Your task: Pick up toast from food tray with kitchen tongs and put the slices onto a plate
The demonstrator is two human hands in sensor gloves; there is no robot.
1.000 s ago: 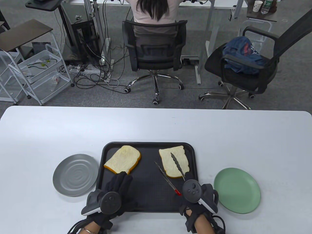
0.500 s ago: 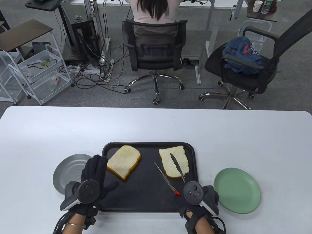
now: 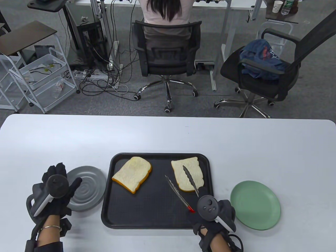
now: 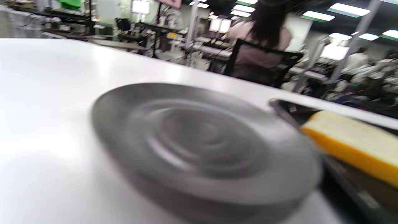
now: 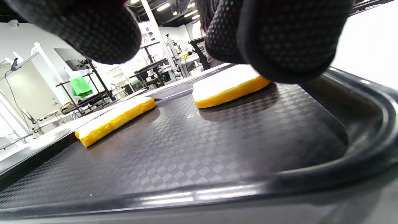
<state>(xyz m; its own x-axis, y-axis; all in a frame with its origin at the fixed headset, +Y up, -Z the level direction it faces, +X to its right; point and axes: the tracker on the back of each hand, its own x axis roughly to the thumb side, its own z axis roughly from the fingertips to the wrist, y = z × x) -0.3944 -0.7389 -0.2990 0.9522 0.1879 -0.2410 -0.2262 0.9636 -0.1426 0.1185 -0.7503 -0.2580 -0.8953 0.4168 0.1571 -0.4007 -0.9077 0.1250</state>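
On the white counter [image 3: 168,136] sits a black food tray [image 3: 157,210] with two toast slices lying flat: the left slice [image 3: 133,174] near the tray's far left corner, the right slice [image 3: 187,173] near its far right. Kitchen tongs [image 3: 183,187] are held by the right hand [image 3: 216,211] at the tray's near right corner, its fingers [image 5: 279,37] curled round the handle end (one tong arm lies over the right slice, the other over bare tray). A green plate [image 3: 255,205] waits just right of the tray. The left hand [image 3: 53,193] hovers at the grey plate's [image 3: 86,191] left rim, fingers spread and gripping nothing.
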